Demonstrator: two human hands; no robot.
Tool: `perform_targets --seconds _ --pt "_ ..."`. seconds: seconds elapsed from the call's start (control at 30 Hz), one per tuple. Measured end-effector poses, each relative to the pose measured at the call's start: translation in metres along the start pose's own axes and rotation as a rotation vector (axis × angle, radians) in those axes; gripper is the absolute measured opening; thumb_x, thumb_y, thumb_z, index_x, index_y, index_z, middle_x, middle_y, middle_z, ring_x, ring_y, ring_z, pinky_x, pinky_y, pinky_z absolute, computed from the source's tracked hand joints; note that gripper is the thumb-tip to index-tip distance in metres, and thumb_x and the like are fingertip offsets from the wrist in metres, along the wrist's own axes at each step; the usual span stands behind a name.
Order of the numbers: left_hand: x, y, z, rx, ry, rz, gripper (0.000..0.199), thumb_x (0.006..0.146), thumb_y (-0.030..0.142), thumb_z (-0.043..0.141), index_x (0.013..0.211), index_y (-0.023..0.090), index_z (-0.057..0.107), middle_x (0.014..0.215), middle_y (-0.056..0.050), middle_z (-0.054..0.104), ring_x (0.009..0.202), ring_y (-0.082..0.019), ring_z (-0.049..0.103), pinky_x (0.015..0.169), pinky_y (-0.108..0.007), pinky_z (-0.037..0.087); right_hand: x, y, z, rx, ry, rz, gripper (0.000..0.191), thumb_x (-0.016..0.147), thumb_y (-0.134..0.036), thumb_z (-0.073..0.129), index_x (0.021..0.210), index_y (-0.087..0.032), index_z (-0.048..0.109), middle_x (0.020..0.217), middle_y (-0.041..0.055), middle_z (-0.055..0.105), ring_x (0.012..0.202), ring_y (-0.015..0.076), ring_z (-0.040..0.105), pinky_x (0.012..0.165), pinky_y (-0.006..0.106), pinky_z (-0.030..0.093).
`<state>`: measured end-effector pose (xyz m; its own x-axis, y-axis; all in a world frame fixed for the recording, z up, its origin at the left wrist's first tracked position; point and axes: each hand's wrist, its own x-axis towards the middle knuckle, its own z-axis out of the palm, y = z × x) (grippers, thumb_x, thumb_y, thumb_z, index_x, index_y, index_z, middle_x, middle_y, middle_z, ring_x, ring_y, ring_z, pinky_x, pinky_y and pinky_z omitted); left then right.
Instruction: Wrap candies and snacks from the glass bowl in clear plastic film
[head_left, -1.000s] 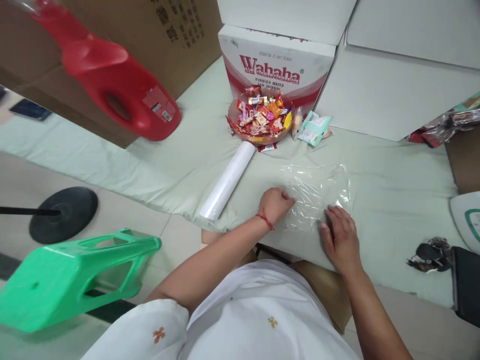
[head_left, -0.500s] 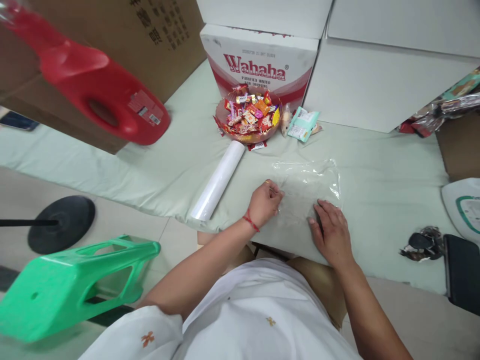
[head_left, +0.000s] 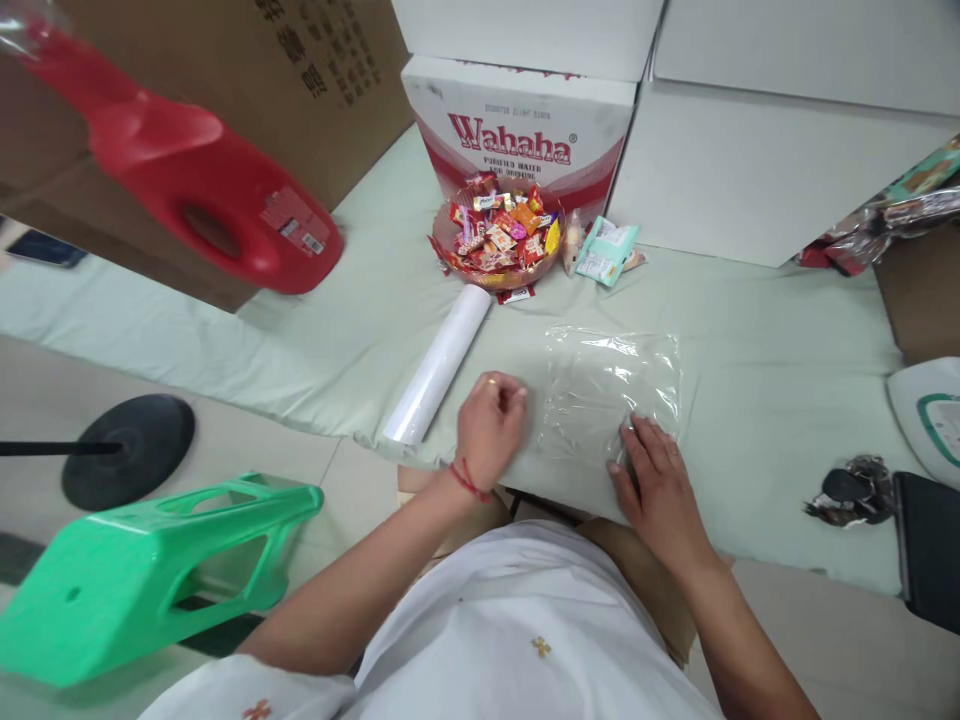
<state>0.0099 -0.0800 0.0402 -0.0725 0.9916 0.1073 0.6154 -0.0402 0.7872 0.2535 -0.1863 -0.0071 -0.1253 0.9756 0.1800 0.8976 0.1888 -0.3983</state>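
Note:
A clear plastic sheet or bag [head_left: 600,375] lies on the pale green cloth, shiny and slightly wrinkled. My right hand [head_left: 654,475] rests on its lower right part, fingers extended and a little apart. To the left of the plastic is my left hand [head_left: 491,425], its fingers curled together above the cloth; whatever may be between them is too small to make out. A white roll [head_left: 439,365] lies slanted just left of that hand. Beyond the roll stands a glass bowl [head_left: 499,277] full of wrapped candies.
Behind the bowl is a Wahaha carton [head_left: 517,125]. A red jug [head_left: 217,190] stands at the left, with a green stool [head_left: 112,560] below. Mint packet [head_left: 606,250], keys [head_left: 847,490] and a black object [head_left: 926,540] lie on the cloth [head_left: 780,400].
My left hand has moved left, away from the plastic's left edge towards the roll. My right hand has shifted slightly down and left on the plastic, which now lies flatter.

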Motion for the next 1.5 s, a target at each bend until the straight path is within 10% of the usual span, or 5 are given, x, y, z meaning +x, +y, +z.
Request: perform_targets --seconds 0.23,0.6,0.93,1.5 --pt "-0.014 0.021 0.043 0.315 -0.128 0.543 0.037 0.105 0.035 0.045 0.133 0.016 0.061 0.149 -0.016 0.058 0.145 -0.029 0.047 0.121 -0.051 0.035 0.006 -0.007 -0.013 0.011 0.160 -0.010 0.063 0.105 -0.031 0.050 0.164 -0.027 0.029 0.161 0.0145 0.045 0.150 0.0307 0.041 0.119 0.057 0.040" --pt "-0.021 -0.027 0.031 0.656 -0.365 0.494 0.082 0.103 0.065 0.032 0.163 0.009 0.027 0.171 -0.017 0.023 0.160 -0.030 0.022 0.129 -0.063 0.010 -0.017 0.026 -0.019 -0.164 0.002 0.105 0.060 0.107 -0.043 0.040 0.162 -0.017 0.033 0.164 0.0167 0.040 0.152 0.0344 0.036 0.122 0.061 0.031" --pt "-0.019 -0.024 0.031 0.666 -0.391 0.474 0.085 0.101 0.069 0.031 0.163 0.010 0.027 0.172 -0.015 0.023 0.160 -0.030 0.021 0.129 -0.065 0.009 0.097 0.073 -0.032 -0.092 0.092 0.576 0.047 0.093 -0.057 0.048 0.103 -0.018 0.072 0.105 0.0161 0.062 0.104 0.0323 0.054 0.094 0.048 0.046" --pt "-0.020 -0.026 0.031 0.618 -0.368 0.485 0.084 0.101 0.067 0.035 0.162 0.011 0.028 0.172 -0.016 0.022 0.160 -0.031 0.020 0.128 -0.069 0.009 0.180 0.100 -0.039 0.171 0.227 0.581 0.027 0.081 -0.041 0.060 0.084 -0.016 0.069 0.073 0.0062 0.065 0.067 0.0189 0.051 0.069 0.035 0.045"
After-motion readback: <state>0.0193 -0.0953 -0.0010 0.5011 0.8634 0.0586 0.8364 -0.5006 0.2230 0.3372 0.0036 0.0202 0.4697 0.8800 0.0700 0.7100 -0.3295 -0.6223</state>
